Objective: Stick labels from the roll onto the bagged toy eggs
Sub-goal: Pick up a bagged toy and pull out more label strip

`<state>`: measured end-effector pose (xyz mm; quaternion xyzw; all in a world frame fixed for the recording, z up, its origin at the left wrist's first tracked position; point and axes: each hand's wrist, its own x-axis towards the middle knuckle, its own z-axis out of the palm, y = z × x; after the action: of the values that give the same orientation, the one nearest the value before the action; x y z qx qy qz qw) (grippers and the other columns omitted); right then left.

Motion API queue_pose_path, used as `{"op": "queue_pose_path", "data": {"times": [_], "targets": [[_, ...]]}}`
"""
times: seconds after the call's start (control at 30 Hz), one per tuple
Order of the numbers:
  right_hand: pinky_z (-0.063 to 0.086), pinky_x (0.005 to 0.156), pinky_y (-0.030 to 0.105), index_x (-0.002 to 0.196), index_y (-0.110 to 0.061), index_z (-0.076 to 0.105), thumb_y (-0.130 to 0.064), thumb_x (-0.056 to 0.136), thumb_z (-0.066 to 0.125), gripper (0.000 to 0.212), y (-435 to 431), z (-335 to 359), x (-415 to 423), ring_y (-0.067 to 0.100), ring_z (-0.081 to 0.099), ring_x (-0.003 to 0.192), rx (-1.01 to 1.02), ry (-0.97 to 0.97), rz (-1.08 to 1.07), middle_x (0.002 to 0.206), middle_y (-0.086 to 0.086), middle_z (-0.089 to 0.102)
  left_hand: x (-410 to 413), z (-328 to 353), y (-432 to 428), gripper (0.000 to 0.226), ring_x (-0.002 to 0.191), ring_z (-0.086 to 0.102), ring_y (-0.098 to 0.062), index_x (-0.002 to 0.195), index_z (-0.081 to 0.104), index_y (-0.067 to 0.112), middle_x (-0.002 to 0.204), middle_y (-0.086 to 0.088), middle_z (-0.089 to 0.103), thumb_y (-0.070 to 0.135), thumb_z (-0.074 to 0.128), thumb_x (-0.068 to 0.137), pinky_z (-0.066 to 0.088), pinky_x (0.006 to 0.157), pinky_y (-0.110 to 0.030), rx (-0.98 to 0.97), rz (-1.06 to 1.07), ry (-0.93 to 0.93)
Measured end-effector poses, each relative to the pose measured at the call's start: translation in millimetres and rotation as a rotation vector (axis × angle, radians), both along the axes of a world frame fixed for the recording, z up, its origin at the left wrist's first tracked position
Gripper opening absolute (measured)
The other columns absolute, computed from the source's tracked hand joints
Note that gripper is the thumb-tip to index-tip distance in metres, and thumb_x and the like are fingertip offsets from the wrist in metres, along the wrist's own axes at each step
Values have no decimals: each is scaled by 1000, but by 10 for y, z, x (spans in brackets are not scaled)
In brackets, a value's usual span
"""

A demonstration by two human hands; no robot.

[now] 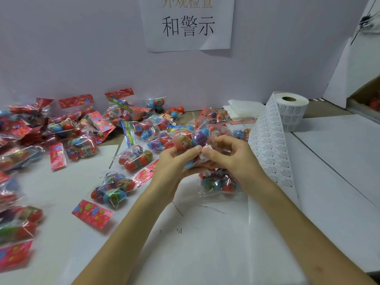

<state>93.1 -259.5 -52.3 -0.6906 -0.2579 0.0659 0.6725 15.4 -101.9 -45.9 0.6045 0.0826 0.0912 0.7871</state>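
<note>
While both hands meet at the middle of my view, I see the left hand [174, 161] curled round a clear plastic bag of red, blue and purple toy eggs [191, 138], thumb on top, lifting it off the table. The right hand [230, 159] pinches a small white printed label [204, 153] between thumb and forefinger, right against that bag's near side. Its print is too small for me to read; a red egg in the bag carries a band with what looks like a "9".

At two o'clock from the hands the white roll of labels [292, 112] stands on end. Its loose strip of black-printed stickers [269, 149] runs down to four o'clock, passing just behind the right wrist; the text is illegible.

At twelve o'clock a white paper sign [187, 23] on the lilac wall reads "和警示" in black; a paler line above is cut by the frame edge.

More bagged eggs with red flowered header cards [82, 138] lie scattered from seven to eleven o'clock. One further bag [218, 182] lies under the right hand. On the white table sheet [205, 254] at six o'clock I make out a tiny "P".
</note>
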Motion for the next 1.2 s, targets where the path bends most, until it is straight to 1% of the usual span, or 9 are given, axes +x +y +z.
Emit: {"op": "queue_pose_path", "data": {"times": [0.1,0.23,0.33,0.43,0.67,0.77,0.9,1.03,1.2], "targets": [[61,86,46,98,-12,76,-29,82,81,24,-24,-2,19,35,73,98,31,47,52,102,16,74,5,-5,5,29,102,75,-35,120,69,-2,112,-18,76,12,69,95,63,90,-42,-30,-10,22],[61,78,35,90,-19,79,-19,94,70,10,-35,22,17,30,76,91,114,173,138,93,12,76,12,3,11,20,94,76,-30,112,72,0,102,-14,78,11,67,95,63,78,-33,-50,-8,24],[62,76,34,92,-22,78,-23,93,72,7,-5,13,2,26,75,92,93,102,89,94,8,76,5,1,-1,21,97,77,-31,114,72,2,105,-14,79,12,69,95,64,81,-36,5,30,-3],[61,76,27,98,-29,75,-34,82,84,19,4,-17,-10,12,72,91,-56,-89,-17,93,-5,75,-2,-14,-24,24,99,76,-34,116,72,1,107,-16,78,13,69,96,63,88,-42,39,50,-11],[60,86,32,119,-12,67,-3,78,84,45,-4,-4,-10,14,74,95,-56,-100,88,101,-1,76,-8,13,-11,26,101,76,-32,120,69,0,110,-16,77,12,67,97,64,78,-34,-57,41,1],[62,87,40,116,-13,70,-22,84,80,35,1,10,-23,21,73,100,23,-35,92,103,4,75,-10,14,-5,26,100,76,-34,119,69,-1,110,-18,77,13,68,97,63,77,-32,-46,25,-24],[63,84,44,99,-21,77,-20,90,75,9,-3,20,-1,25,75,94,69,-19,54,96,6,77,-14,24,0,36,105,74,-36,122,68,-4,115,-21,75,19,68,94,62,89,-40,-79,-51,-13],[62,76,31,95,-24,79,-14,96,68,15,-15,43,-19,26,76,91,120,61,121,95,8,77,-30,55,22,46,94,77,-24,118,70,-4,104,-14,78,28,68,85,61,74,-26,-133,-87,-8],[60,84,39,107,-19,75,-37,90,64,27,-21,85,-30,26,73,101,101,118,110,106,8,76,-10,19,15,44,106,74,-33,125,66,-1,115,-18,76,24,70,89,62,82,-32,-111,-87,-10]]}}
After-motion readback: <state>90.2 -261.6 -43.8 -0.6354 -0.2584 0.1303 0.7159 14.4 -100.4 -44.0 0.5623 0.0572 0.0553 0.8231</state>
